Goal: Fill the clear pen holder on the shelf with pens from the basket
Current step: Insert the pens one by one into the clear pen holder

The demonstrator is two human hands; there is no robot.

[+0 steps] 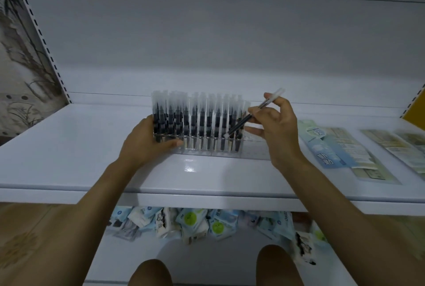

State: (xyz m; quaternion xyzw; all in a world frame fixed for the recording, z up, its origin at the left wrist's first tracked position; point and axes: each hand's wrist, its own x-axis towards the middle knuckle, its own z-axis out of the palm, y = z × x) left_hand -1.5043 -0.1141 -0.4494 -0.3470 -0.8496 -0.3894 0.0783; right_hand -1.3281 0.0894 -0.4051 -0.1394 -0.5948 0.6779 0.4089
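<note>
Item: clear pen holder (207, 147), mid-shelf (92, 159), nearly full: left hand (147, 140) grips its left end, right hand (273, 124) pinches one tilted pen (241, 123) above the right-end slots; best to right the pen over a free hole before lowering; free holes blurred by glare, basket out of view.

Upright pens (195, 120) crowd the clear holder (255, 149) from the left hand (142, 143) rightward; its end beneath the right hand (273, 129) seems free. Flat packets (333, 147) lie farther right.
</note>
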